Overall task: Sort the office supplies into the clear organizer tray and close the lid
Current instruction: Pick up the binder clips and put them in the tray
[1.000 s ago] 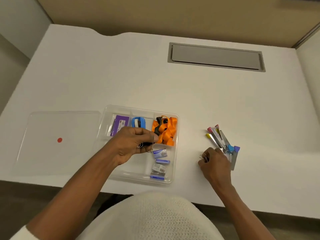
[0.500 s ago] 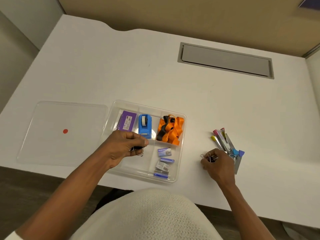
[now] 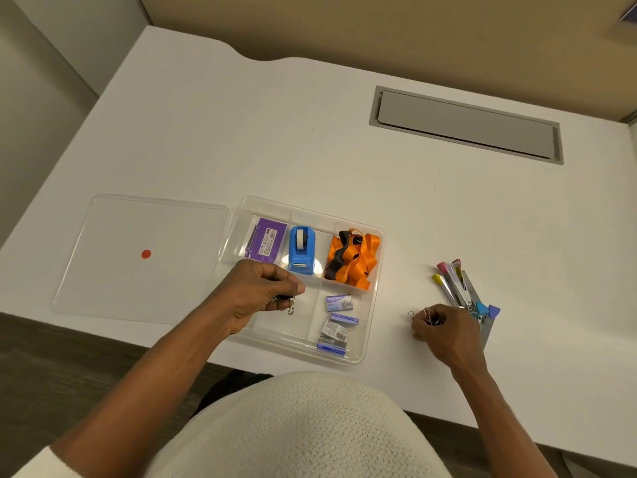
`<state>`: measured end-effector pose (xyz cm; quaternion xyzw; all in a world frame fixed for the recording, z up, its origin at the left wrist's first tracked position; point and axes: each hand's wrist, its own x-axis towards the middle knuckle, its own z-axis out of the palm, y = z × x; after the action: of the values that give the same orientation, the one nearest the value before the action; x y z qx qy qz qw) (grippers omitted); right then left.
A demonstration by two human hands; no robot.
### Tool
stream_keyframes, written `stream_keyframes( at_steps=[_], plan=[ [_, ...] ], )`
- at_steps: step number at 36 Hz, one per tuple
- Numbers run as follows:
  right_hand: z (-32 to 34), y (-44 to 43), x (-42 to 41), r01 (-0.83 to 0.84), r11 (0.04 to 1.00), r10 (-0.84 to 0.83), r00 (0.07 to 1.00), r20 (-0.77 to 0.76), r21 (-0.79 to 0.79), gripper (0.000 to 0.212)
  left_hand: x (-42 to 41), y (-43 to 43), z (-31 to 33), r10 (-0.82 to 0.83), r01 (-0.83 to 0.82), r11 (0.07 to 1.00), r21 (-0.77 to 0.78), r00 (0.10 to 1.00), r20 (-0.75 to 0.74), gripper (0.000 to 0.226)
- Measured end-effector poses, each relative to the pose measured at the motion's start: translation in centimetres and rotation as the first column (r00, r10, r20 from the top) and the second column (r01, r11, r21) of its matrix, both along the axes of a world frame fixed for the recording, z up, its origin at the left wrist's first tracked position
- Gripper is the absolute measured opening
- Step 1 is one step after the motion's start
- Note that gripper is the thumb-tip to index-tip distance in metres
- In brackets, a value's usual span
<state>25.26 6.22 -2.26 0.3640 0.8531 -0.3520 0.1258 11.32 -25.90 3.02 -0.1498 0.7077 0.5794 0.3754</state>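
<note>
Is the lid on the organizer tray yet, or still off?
Off. The clear lid, marked with a red dot, lies flat on the desk left of the organizer tray, whose compartments stand uncovered.

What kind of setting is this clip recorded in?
Most likely an office cubicle: a white desk with a grey cable-access hatch, tan partition panels behind it, and office supplies being sorted into a clear organizer tray.
</note>
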Motion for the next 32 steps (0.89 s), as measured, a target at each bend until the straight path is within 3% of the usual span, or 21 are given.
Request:
stream_keyframes(
  at_steps=[6,12,17,20,23,28,32],
  plan=[
    [4.1,-1.8,-1.8,-0.004,0.999,0.008,0.988,-0.156,0.032,0.005,0.6,-0.4,-0.5,-0.075,0.068,0.994,-0.089,0.994,-0.074,0.012],
    [7.1,-7.5,-5.1,-0.265,0.964,0.252,0.935,-0.250,-0.019,0.011,1.8,-0.5,-1.3,-0.211,0.150,0.949,-0.277,0.956,-0.205,0.013],
    [6.4,-13.0,-7.5,-0.423,0.905,0.405,0.890,-0.210,-0.047,0.011,3.2,0.2,-1.9,-0.519,0.245,0.793,-0.557,0.750,-0.409,0.024],
    [5.5,-15.2,-8.5,-0.445,0.895,0.438,0.888,-0.142,-0.024,0.015,3.5,0.5,-2.3,-0.616,0.258,0.715,-0.650,0.672,-0.411,0.030],
    [4.6,-16.2,-9.1,-0.470,0.882,0.471,0.877,-0.097,0.031,0.020,3.5,0.4,-2.4,-0.640,0.277,0.697,-0.662,0.657,-0.399,0.034],
    [4.0,-16.9,-9.0,-0.518,0.851,0.523,0.849,-0.070,0.083,0.025,3.5,-0.6,-1.8,-0.606,0.296,0.742,-0.602,0.680,-0.413,0.046],
    [4.0,-17.6,-8.8,-0.560,0.823,0.566,0.823,-0.054,0.090,0.035,3.5,-1.6,-1.2,-0.590,0.290,0.761,-0.581,0.683,-0.431,0.043]
  ],
)
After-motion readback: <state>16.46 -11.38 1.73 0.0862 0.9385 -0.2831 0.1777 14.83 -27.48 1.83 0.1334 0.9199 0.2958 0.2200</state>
